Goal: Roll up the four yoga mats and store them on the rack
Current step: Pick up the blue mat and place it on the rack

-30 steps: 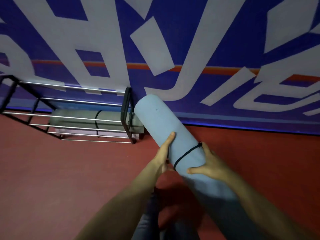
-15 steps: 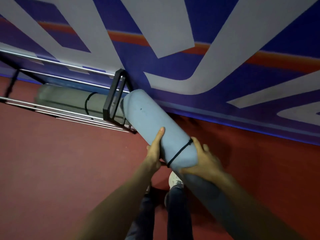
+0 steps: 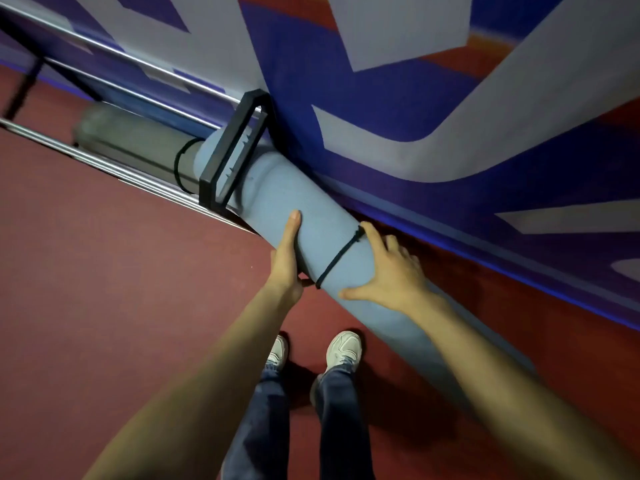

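Blue-and-grey painted wall [image 3: 346, 98] rises behind a red floor [image 3: 104, 306], where a black rack [image 3: 235, 147] with silver rails stands against it. The rolled blue mat [image 3: 311, 220] pokes its far end through the rack's end frame, overlapping a grey-green mat [image 3: 131, 140] lying inside. Both hands grip the blue roll: the right hand [image 3: 391, 275] wraps over it and the left hand [image 3: 285, 261] cups its side, on either side of a black strap [image 3: 337, 258].

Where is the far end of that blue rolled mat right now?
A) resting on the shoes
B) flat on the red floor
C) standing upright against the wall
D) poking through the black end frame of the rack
D: the blue mat, held by the left hand and right hand, passes through the black end frame beside the grey mat.
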{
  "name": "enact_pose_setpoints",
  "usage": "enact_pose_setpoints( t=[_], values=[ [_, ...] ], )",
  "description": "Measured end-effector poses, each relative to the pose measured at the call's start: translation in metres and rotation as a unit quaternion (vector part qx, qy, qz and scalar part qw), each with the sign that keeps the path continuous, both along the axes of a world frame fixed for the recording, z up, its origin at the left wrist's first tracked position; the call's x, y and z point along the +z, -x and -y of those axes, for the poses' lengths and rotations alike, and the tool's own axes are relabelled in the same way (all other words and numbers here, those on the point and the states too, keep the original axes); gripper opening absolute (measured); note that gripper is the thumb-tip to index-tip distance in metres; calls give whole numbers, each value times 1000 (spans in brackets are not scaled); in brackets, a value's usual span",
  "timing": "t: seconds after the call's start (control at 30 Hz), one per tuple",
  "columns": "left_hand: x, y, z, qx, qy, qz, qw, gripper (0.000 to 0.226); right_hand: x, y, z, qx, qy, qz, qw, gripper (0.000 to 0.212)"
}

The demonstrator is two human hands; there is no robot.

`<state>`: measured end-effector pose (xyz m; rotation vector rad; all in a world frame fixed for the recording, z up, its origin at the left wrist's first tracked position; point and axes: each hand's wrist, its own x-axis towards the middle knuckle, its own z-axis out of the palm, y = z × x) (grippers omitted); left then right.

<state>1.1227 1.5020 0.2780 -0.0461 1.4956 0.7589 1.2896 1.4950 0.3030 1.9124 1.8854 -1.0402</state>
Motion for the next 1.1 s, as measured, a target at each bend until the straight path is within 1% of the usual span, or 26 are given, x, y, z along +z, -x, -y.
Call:
enact_pose_setpoints(
  t=[0.1, 0.13, 0.17, 0.2, 0.23, 0.3, 0.37, 0.43, 0.5, 0.57, 0.6, 0.67, 0.77, 0.83, 0.87, 0.93, 0.97, 1.03, 1.1],
  values=[
    [-2, 6, -1, 19, -51, 5, 999, 46, -1, 10, -17, 12, -4, -9, 1000, 121],
    [-3, 8, 3, 24, -71, 17, 997, 36, -1, 14, -23, 17, -3, -11, 1000, 122],
    [-4, 8, 7, 25, -94, 33, 995, 32, -2, 20, -29, 21, -3, -12, 1000, 123],
    [-6, 6, 11, 27, -107, 53, 992, 34, -3, 27, -36, 25, -4, -13, 1000, 124],
    [-8, 3, 15, 34, -101, 76, 991, 40, -3, 35, -44, 28, -5, -14, 1000, 125],
    [-9, -3, 15, 49, -56, 116, 990, 55, -6, 51, -59, 30, -9, -14, 999, 128],
    [-11, -6, 8, 69, -52, 139, 987, 62, -8, 64, -74, 42, -16, -15, 999, 126],
    [-12, -3, -1, 98, -53, 118, 987, 53, -8, 70, -89, 60, -13, -33, 998, 121],
    [-15, 1, -9, 119, -52, 86, 988, 43, -5, 67, -101, 76, 6, -76, 994, 118],
    [-15, 4, -17, 134, -52, 67, 987, 42, 2, 57, -107, 89, 37, -110, 989, 122],
    [-14, 6, -22, 142, -50, 63, 987, 41, 5, 50, -107, 97, 52, -103, 989, 127],
    [-10, 12, -31, 161, -45, 53, 985, 40, 10, 34, -103, 107, 84, -58, 989, 138],
    [-9, 25, -45, 205, -50, 45, 976, 45, 14, 5, -91, 79, 141, -20, 987, 148],
    [-14, 33, -46, 255, -63, 45, 964, 45, 14, -2, -82, 63, 130, -12, 989, 144],
    [-16, 35, -43, 263, -86, 55, 959, 40, 14, -2, -80, 57, 108, -11, 992, 140],
    [-21, 29, -29, 229, -128, 86, 961, 28, 15, 4, -77, 60, 62, -10, 996, 132],
    [-21, 22, -21, 187, -127, 107, 968, 31, 16, 8, -77, 67, 43, -8, 997, 129],
    [-20, 7, -9, 103, -97, 132, 981, 52, 21, 14, -80, 81, 15, 1, 997, 122],
    [-21, -2, -8, 64, -102, 128, 984, 73, 27, 19, -88, 85, 0, 4, 996, 116]
  ],
)
